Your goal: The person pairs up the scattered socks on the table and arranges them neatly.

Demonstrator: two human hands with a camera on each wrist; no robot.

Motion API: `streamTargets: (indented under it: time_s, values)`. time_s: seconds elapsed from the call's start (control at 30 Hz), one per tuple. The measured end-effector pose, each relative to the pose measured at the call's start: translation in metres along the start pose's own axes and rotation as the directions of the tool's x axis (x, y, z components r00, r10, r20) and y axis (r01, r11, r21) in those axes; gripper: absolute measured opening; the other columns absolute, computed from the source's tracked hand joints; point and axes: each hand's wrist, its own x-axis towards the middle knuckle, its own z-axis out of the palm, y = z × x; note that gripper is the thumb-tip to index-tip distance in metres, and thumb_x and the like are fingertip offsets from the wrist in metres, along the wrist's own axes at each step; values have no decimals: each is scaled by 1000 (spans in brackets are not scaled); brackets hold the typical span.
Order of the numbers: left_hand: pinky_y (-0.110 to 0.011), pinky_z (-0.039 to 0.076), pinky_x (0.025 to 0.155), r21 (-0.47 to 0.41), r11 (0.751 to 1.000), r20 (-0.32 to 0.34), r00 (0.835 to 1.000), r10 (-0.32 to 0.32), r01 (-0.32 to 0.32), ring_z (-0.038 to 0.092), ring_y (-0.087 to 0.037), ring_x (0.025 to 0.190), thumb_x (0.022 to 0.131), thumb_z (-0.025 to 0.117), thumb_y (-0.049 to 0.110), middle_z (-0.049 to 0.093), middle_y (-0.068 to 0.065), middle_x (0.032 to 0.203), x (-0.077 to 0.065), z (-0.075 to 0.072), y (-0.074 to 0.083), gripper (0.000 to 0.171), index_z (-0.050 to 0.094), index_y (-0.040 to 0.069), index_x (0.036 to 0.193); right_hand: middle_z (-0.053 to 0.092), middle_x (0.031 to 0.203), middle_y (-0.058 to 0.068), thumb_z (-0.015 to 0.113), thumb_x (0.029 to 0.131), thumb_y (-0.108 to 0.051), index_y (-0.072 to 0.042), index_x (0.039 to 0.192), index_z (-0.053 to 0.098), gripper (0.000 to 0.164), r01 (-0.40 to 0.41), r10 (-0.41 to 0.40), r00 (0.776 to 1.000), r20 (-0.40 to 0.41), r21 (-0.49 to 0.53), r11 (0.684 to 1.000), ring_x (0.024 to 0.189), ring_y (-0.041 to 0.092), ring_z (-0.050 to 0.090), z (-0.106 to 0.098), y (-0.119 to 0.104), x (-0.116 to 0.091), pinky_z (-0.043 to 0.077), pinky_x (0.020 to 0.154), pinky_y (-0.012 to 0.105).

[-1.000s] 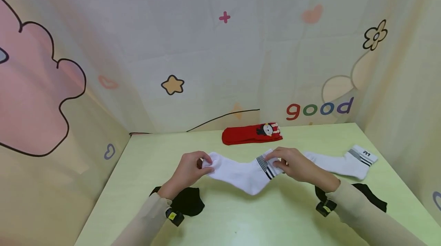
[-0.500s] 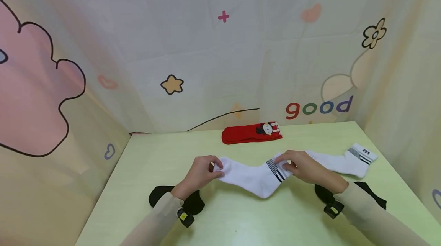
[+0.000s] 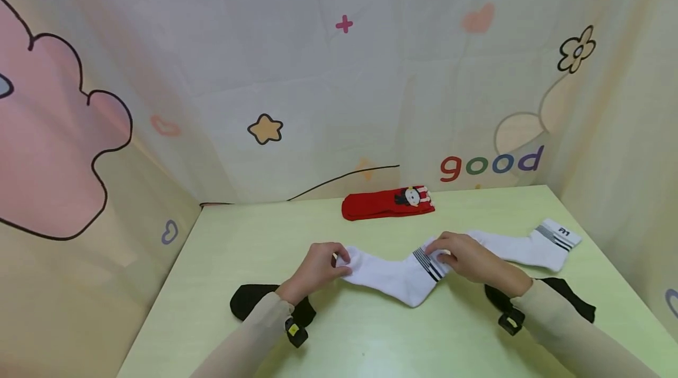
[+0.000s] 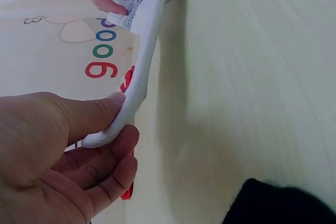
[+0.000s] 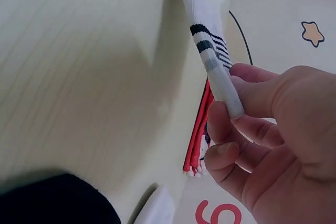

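Note:
A white sock [image 3: 389, 275] with dark stripes at its cuff is stretched between both hands, held above the table. My left hand [image 3: 319, 269] pinches the toe end between thumb and fingers, as the left wrist view also shows. At the striped cuff, my right hand [image 3: 464, 257] grips the fabric with thumb and fingertips. A second white sock [image 3: 529, 248], striped alike and bearing a dark mark, lies on the table just beyond the right hand. Black socks lie below the forearms: one [image 3: 251, 300] partly under the left arm, another [image 3: 569, 298] partly hidden by the right.
Flat at the table's back edge lies a red sock pair [image 3: 371, 206] with a cartoon figure. The pale green table [image 3: 365, 342] meets a printed curtain [image 3: 318, 72] behind and at both sides.
Both hands have shifted right and slightly nearer with the white sock, the left hand more than the right. The movement is small over the last half second. The other socks stay put.

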Motion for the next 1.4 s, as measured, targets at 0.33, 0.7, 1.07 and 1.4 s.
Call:
streamTargets:
  time_s: [0.33,0.7,1.07,1.4]
  values:
    - [-23,48,70,23,1000,53,999,-2,1,54,-15,75,84,86,10,67,1,85,6,9,-3,15,72,8,90,69,102,3,74,89,4,-10,110,77,25,-18,20,1000,22,-92,996,94,19,66,9,5,1,59,84,41]
    - [-23,47,70,58,998,80,996,-31,26,53,-13,76,85,85,13,67,2,86,8,15,-2,14,73,9,91,67,98,2,77,88,2,-13,110,79,26,-54,59,997,48,-110,992,85,13,60,13,10,-1,56,76,31]
    - [-25,49,78,153,986,87,993,-77,63,55,-14,85,86,85,21,66,0,95,7,17,-1,17,75,10,94,65,96,0,78,89,-2,-15,111,79,26,-99,107,993,56,-139,985,82,12,57,15,10,-2,53,71,27]
    - [-25,47,76,213,976,89,994,-66,46,51,-14,83,86,86,27,59,1,91,8,19,-7,22,77,10,96,62,99,5,79,87,0,-14,108,80,26,-70,70,998,-2,-140,988,81,14,56,19,10,-7,52,68,26]
